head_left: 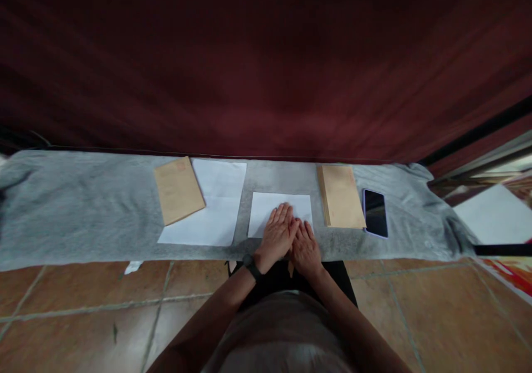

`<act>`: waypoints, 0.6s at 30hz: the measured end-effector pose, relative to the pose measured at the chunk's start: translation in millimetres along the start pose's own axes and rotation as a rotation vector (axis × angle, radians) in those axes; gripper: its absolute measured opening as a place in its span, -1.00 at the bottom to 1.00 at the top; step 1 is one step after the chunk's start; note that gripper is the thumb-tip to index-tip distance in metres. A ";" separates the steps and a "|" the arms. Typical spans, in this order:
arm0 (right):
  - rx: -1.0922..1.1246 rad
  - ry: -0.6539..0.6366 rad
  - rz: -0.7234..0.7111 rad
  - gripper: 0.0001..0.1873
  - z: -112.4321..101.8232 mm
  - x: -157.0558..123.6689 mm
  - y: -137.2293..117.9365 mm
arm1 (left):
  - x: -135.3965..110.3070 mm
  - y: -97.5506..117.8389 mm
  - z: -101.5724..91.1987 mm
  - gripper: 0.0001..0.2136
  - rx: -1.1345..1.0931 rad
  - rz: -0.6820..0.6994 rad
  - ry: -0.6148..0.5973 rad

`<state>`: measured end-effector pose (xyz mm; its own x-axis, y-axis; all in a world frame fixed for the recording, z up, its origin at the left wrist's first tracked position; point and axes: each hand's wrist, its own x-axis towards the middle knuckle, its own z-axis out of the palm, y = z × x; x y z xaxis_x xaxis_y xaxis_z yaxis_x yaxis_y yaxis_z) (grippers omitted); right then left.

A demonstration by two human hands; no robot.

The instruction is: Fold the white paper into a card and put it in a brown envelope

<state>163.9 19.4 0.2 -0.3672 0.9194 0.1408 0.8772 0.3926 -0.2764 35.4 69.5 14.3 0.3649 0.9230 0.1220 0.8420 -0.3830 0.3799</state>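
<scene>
A white sheet of paper (260,207), perhaps folded, lies on the grey cloth in front of me. My left hand (277,231) rests flat on it with fingers stretched out; a dark watch (252,267) is on that wrist. Beside it, touching along the thumb side, my right hand (306,250) lies palm down over the sheet's near right part, fingers extended. The hands cover the sheet's near edge. A small brown pointed piece (290,267) shows below and between the hands; what it is I cannot tell.
To the left, brown envelopes (178,191) lie on larger white paper (220,212). On the right sit a stack of brown envelopes (343,198) and a phone (376,212). Grey cloth (91,207) covers the narrow table. A dark red curtain (266,85) hangs behind it.
</scene>
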 end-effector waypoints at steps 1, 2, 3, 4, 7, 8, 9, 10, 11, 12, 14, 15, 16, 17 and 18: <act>-0.006 -0.008 -0.009 -0.38 -0.6 -0.3 0.3 | 5.0 -0.3 3.0 -0.46 -0.005 -0.006 -0.004; -0.011 -0.013 -0.016 -0.40 -1.3 -0.3 0.5 | 8.6 -2.1 5.4 -0.45 -0.004 -0.016 -0.004; -0.013 -0.015 -0.019 -0.41 -1.9 -0.2 0.5 | 10.8 -5.0 7.1 -0.45 0.002 -0.024 -0.001; -0.013 -0.013 -0.021 -0.43 -2.4 0.2 0.3 | 11.9 -8.9 8.1 -0.45 0.012 -0.029 0.003; 0.009 0.020 0.004 -0.44 -2.6 2.1 -0.7 | 11.8 -22.1 7.5 -0.45 0.058 -0.051 0.021; 0.020 0.032 0.018 -0.43 -2.4 2.8 -1.1 | 11.3 -26.3 6.5 -0.46 0.076 -0.065 0.028; 0.031 0.042 0.030 -0.42 -2.1 3.3 -1.5 | 10.8 -30.0 5.2 -0.46 0.092 -0.081 0.035; 0.039 0.049 0.039 -0.42 -1.8 3.6 -1.9 | 10.2 -33.5 3.8 -0.47 0.106 -0.098 0.043; 0.045 0.053 0.044 -0.42 -1.7 3.5 -2.3 | 9.4 -36.8 2.2 -0.47 0.117 -0.119 0.053; 0.049 0.054 0.046 -0.42 -1.7 3.3 -2.6 | 8.3 -39.9 0.7 -0.47 0.128 -0.141 0.065; 0.048 0.054 0.049 -0.43 -2.5 2.3 -2.7 | 5.4 -45.9 -2.3 -0.47 0.143 -0.182 0.092; 0.045 0.052 0.051 -0.44 -3.3 1.9 -2.6 | 3.6 -48.6 -3.7 -0.46 0.148 -0.195 0.104; 0.042 0.048 0.051 -0.45 -4.5 1.9 -2.2 | 1.9 -51.1 -4.8 -0.46 0.151 -0.203 0.113; 0.041 0.042 0.052 -0.46 -5.9 2.5 -1.8 | 0.4 -53.2 -5.7 -0.45 0.154 -0.205 0.120; 0.044 0.037 0.057 -0.47 -7.6 4.0 -1.4 | -0.9 -54.7 -6.4 -0.45 0.159 -0.206 0.124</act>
<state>163.5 22.4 8.3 -0.3049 0.9391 0.1584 0.8817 0.3412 -0.3260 -13.6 89.9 -0.8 0.1362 0.9756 0.1721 0.9488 -0.1785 0.2607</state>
